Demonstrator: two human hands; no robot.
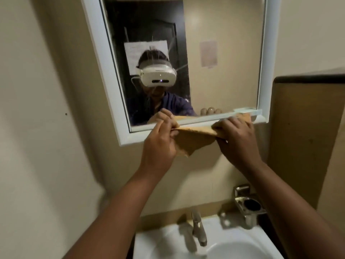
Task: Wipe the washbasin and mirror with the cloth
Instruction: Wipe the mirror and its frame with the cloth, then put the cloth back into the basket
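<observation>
White porcelain sits nearest me: the washbasin [224,245] at the bottom of my view, with a metal tap [198,230] rising from its back edge and a metal holder [246,204] fixed to the wall just right of the tap. Above the washbasin my two bare forearms reach up and away from me. My left hand [158,141] has its fingers [168,120] pinched shut on the left edge of the tan cloth [194,139], and my right hand [237,139] has its fingers closed on the right edge, so the cloth is stretched between them with a corner hanging down below. The cloth is held up at the lower edge of the mirror [214,53], touching or just in front of the white frame [104,71] along its bottom rail. Farther off, the glass shows streaks and a reflection of me wearing a white headset [158,76], a dark door behind.
</observation>
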